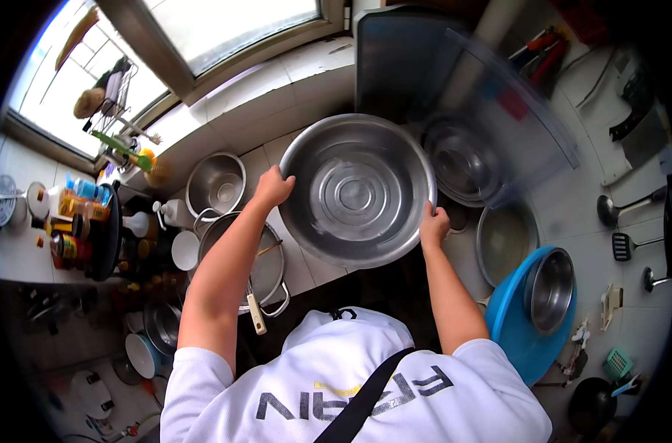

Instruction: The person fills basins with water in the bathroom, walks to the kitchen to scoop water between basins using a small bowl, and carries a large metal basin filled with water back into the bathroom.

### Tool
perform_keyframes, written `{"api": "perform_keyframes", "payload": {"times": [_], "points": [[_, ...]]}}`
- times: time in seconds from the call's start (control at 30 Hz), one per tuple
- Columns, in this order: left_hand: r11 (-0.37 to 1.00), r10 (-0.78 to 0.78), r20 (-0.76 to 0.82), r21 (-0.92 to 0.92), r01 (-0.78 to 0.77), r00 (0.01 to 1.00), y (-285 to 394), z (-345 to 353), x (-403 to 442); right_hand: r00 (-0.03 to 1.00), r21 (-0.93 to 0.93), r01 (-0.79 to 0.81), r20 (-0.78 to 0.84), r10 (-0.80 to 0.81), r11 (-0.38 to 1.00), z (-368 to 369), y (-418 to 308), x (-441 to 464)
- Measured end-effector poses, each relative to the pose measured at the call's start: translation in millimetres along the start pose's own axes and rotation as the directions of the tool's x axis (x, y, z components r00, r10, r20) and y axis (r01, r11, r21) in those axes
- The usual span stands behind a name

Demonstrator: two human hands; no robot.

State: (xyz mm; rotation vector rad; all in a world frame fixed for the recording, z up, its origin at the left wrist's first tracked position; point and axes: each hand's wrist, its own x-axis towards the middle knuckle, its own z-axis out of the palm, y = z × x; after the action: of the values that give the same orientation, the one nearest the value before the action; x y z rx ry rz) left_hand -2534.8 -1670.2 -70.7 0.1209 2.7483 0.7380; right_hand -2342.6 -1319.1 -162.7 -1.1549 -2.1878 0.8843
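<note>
A large round metal basin [356, 193] is held up in front of me, its inside facing the camera, with concentric rings at the bottom. My left hand [275, 186] grips its rim on the left side, fingers closed over the edge. On the opposite side, my right hand [433, 224] is closed on the rim, thumb inside. Just left of the basin stand a small metal bowl [225, 188] and a pot [263, 267] with a handled utensil across it. Behind its right edge sits another metal bowl [463, 162].
At the right, a blue basin [507, 303] has a metal bowl [550, 290] in it. A transparent plastic bin [528, 125] leans at the back right. Bottles [73, 244] crowd the left counter below the window. Ladles [609, 212] hang on the right wall.
</note>
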Motion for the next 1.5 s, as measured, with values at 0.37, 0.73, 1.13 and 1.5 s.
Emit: {"api": "perform_keyframes", "payload": {"times": [0.37,0.73,1.13,1.5], "points": [[0.988,0.028,0.085,0.149,-0.04,0.996,-8,3,7,0.952,-0.134,-0.045,0.293,0.083,0.99,-9,9,18],[0.529,0.841,-0.007,-0.199,-0.825,0.541,104,68,-121,0.77,-0.7,-0.318,-0.585,-0.257,0.64,-326,-13,-12],[0.315,0.949,0.145,-0.419,-0.851,0.28,170,85,-204,0.629,0.254,-0.691,-0.249,0.736,0.676,-452,127,-35],[0.551,0.835,0.313,-0.467,-0.692,0.453,181,121,-235,0.929,-0.266,-0.207,-0.356,0.103,0.942,-554,101,-50]]}}
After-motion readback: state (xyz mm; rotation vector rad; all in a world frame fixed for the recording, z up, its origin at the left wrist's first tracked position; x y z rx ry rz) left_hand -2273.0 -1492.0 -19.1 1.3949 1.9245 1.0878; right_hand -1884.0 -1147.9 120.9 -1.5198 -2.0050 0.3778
